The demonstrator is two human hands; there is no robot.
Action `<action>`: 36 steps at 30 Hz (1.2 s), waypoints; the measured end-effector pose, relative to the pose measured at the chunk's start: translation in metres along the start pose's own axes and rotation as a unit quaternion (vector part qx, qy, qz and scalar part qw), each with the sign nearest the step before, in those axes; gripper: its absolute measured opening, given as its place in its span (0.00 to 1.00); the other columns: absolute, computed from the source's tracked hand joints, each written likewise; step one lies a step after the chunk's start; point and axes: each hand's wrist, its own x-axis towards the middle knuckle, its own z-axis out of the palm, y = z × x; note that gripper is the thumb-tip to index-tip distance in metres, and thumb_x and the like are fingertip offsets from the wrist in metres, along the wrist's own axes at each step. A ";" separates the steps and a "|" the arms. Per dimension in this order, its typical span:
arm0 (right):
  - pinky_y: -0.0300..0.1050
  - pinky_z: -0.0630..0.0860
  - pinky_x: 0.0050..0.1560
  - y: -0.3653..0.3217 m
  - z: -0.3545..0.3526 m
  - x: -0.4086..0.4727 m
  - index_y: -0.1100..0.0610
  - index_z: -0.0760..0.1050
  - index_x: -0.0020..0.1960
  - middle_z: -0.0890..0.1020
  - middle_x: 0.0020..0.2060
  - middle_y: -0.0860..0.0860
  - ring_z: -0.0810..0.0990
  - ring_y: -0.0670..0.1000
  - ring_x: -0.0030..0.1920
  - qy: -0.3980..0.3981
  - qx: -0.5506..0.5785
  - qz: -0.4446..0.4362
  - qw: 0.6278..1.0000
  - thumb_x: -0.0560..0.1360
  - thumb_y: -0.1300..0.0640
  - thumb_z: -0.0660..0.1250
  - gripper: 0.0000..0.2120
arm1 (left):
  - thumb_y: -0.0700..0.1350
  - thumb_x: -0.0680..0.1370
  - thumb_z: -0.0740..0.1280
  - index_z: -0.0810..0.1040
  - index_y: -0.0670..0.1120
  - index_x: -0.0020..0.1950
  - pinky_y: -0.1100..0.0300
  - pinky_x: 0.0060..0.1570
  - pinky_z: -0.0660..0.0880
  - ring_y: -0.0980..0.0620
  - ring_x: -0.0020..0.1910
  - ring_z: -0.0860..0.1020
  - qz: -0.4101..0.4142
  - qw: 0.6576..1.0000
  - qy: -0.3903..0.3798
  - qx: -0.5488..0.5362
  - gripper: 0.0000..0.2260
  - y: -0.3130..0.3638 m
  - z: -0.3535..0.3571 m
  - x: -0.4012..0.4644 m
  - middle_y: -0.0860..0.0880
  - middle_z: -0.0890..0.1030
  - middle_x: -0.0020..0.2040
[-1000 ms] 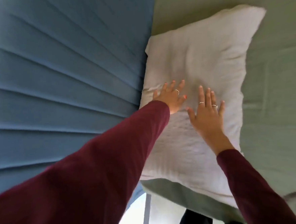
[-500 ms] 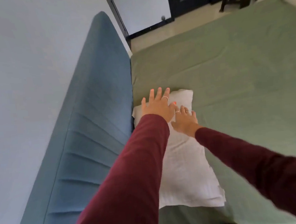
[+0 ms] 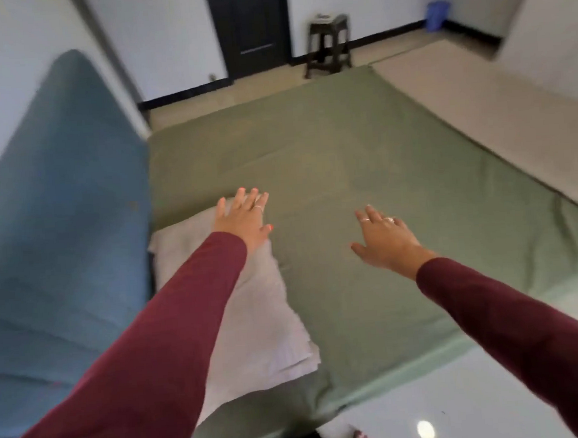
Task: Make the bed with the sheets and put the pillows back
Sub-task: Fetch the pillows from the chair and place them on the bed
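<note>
a: maroon sleeves, both hands spread flat, grip released on each. left hand (image 3: 243,218) lies over the far end of the pillow (image 3: 249,310); right hand (image 3: 383,238) hovers over the green sheet (image 3: 361,152), holding nothing.

b: where's the pillow?

a: at nine o'clock on the bed, just beside the blue headboard (image 3: 58,218).

b: how to finish well?

a: i'd press it square to the headboard, sweep the sheet smooth toward three o'clock, then fetch any other pillow. none shows.

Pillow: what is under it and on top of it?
The pillow lies on the green sheet. The left hand and its sleeve cover its far end; whether they touch it is unclear.
</note>
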 end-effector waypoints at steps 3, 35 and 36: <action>0.54 0.52 0.75 0.048 -0.005 -0.029 0.58 0.48 0.78 0.51 0.77 0.57 0.52 0.55 0.77 0.017 0.009 0.060 0.998 0.79 0.45 0.59 0.35 | 0.56 0.81 0.54 0.46 0.50 0.78 0.45 0.73 0.44 0.50 0.77 0.42 0.055 0.998 -0.004 -0.038 0.30 0.088 0.010 0.015 0.52 0.44 0.78; 0.56 0.61 0.72 0.209 0.152 -0.450 0.56 0.58 0.76 0.63 0.73 0.56 0.65 0.57 0.72 0.111 0.320 0.795 0.504 0.78 0.44 0.60 0.31 | 0.55 0.80 0.57 0.41 0.53 0.78 0.47 0.74 0.43 0.50 0.77 0.39 0.765 0.613 -0.054 0.190 0.33 0.628 0.030 -0.172 0.54 0.42 0.78; 0.55 0.62 0.71 0.202 0.157 -0.464 0.56 0.60 0.75 0.64 0.72 0.56 0.65 0.57 0.71 0.123 0.322 0.804 0.486 0.77 0.44 0.61 0.30 | 0.55 0.80 0.57 0.41 0.53 0.78 0.47 0.73 0.43 0.50 0.77 0.39 0.777 0.594 -0.050 0.200 0.33 0.635 0.035 -0.192 0.54 0.42 0.78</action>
